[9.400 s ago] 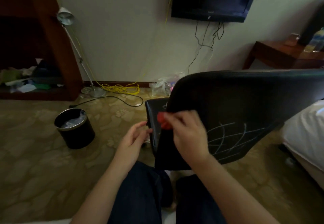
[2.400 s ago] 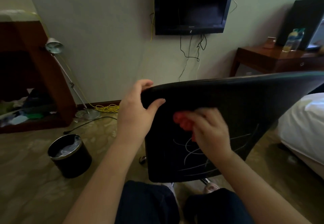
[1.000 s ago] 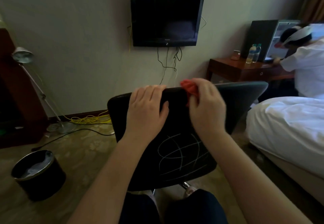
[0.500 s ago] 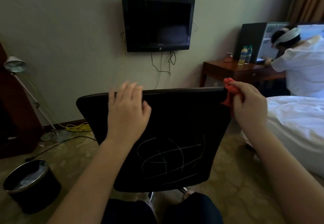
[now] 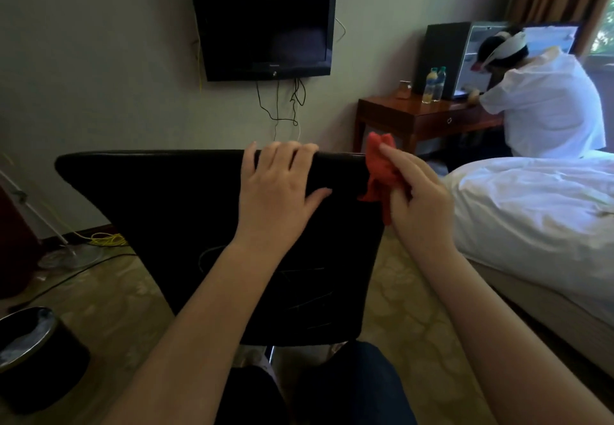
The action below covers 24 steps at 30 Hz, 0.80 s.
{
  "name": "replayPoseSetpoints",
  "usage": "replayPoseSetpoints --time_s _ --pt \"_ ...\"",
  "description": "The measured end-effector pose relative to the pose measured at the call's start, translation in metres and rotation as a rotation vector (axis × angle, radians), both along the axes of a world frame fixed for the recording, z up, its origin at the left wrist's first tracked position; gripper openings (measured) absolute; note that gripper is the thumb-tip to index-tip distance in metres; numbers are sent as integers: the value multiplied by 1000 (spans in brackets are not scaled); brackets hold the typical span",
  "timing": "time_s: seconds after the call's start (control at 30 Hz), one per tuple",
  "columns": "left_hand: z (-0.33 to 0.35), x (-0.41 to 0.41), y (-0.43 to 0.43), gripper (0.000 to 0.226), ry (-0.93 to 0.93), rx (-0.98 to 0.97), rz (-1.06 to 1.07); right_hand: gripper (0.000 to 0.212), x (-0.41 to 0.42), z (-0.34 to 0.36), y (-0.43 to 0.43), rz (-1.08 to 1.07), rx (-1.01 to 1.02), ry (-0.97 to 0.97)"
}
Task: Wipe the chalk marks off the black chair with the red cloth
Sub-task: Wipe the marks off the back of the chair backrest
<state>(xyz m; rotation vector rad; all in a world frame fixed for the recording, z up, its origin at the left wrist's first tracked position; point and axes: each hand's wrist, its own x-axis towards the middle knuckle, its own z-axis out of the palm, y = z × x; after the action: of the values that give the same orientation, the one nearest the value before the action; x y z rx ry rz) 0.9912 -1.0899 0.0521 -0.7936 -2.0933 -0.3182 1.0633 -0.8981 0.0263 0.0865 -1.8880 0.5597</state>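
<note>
black chair [image 5: 172,212], smooth wedge; crumpled red cloth [image 5: 379,172]

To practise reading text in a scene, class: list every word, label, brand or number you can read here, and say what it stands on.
None readable.
Logo on the television bezel: too small.
Labels on the two bottles: blurred.
Page on the screen: blurred.
The chalk marks on the black chair: faint scribbles, no letters.
The red cloth: no text.
</note>
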Motion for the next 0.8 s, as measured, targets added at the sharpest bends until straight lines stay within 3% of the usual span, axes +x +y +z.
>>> replayPoseSetpoints --time_s 0.1,0.23,0.33,0.5,0.6,0.73,0.8 --pt "-4 -6 -15 65 -10 42 -4 42 -2 -20 -4 -17 -215 34" --pt "-10 -10 -21 66 0 123 18 42 -4 -58 -17 73 -378 -120" --pt "-11 -14 -26 63 43 163 15 35 -2 -66 -12 48 -380 -228" --pt "-15 -17 -33 63 49 196 10 37 -5 -21 -19 38 -316 -24" --pt "-17 -18 -35 63 56 206 -7 34 -4 -40 -32 20 -300 -10" --pt "-19 -21 -39 63 84 197 -21 28 -6 -112 -26 -36 -432 -375" --pt "-20 -22 -42 64 94 194 -31 26 1 -128 -23 -13 -482 -440"
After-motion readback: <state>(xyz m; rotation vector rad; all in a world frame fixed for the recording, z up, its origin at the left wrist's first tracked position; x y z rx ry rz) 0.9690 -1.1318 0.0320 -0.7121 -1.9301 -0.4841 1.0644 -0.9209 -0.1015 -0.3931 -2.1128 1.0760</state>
